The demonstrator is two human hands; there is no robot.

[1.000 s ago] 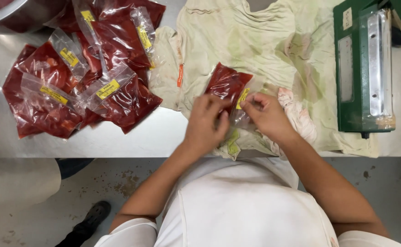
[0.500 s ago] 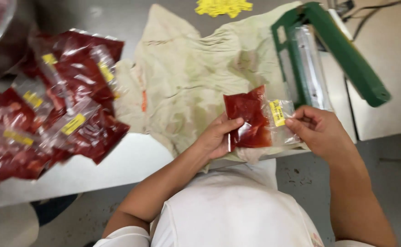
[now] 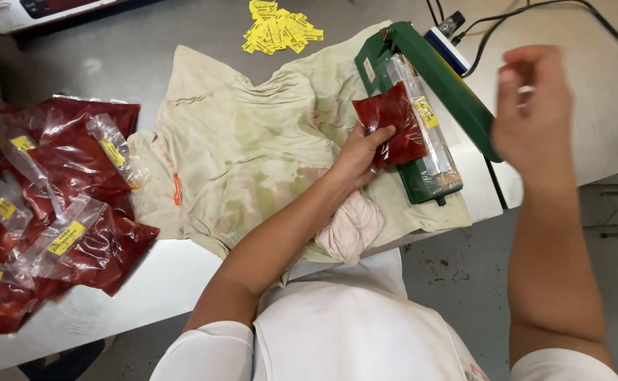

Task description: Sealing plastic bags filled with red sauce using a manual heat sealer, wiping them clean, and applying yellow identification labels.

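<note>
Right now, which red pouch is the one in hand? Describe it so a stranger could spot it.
Find the green heat sealer at the table's right, its arm raised. The red sauce pouch lies across its base, pinched by the left hand, clear yellow-labelled top over the sealing strip. It is alone; the other pouches are heaped far left.

The pouch (image 3: 392,125) in the left hand (image 3: 360,152) is clear plastic filled dark red, with a yellow label. The sealer (image 3: 429,77) is green, its bar silvery. The cloth (image 3: 252,134) is pale cream, stained green and reddish, with an orange tag. The piled pouches (image 3: 55,204) are red with yellow labels; loose stickers (image 3: 280,28) are yellow. The blurred right hand (image 3: 534,106) possibly holds nothing coloured.
</note>
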